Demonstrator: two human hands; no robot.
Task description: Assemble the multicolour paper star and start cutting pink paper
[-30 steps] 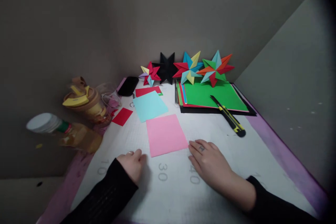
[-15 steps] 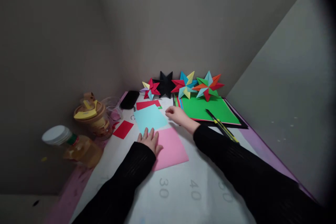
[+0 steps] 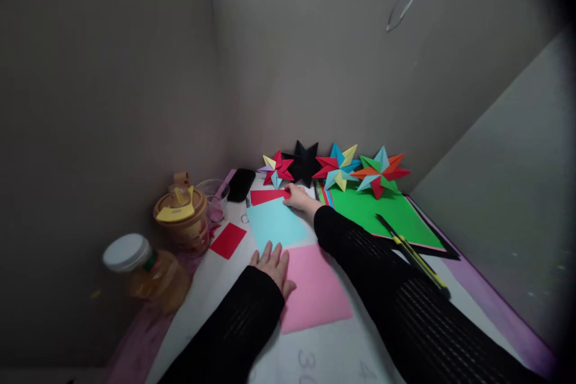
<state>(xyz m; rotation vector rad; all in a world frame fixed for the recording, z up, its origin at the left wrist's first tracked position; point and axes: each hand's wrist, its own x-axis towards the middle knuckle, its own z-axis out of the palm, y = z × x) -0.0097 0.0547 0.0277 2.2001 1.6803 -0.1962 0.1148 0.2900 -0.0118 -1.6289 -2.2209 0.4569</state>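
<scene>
My left hand (image 3: 272,265) lies flat with its fingers spread, over the left part of a square pink paper (image 3: 315,288) and the lower edge of a square light blue paper (image 3: 275,225). My right hand (image 3: 300,199) reaches to the top of the blue paper, with thumb and forefinger closed around the right end of a red paper (image 3: 266,197). That red paper is partly hidden behind the blue one. The blue paper meets the pink one along its near edge.
A smaller red paper (image 3: 228,240), a black phone (image 3: 242,185), a lidded cup (image 3: 182,216) and a jar (image 3: 157,276) are on the left. Folded paper stars (image 3: 341,166) stand along the wall. At right, a yellow-black cutter (image 3: 416,259) lies by green paper (image 3: 366,213).
My right hand has moved from beside the blue paper's right corner up and left to the red paper behind it. The view has shifted; my left hand stays on the papers.
</scene>
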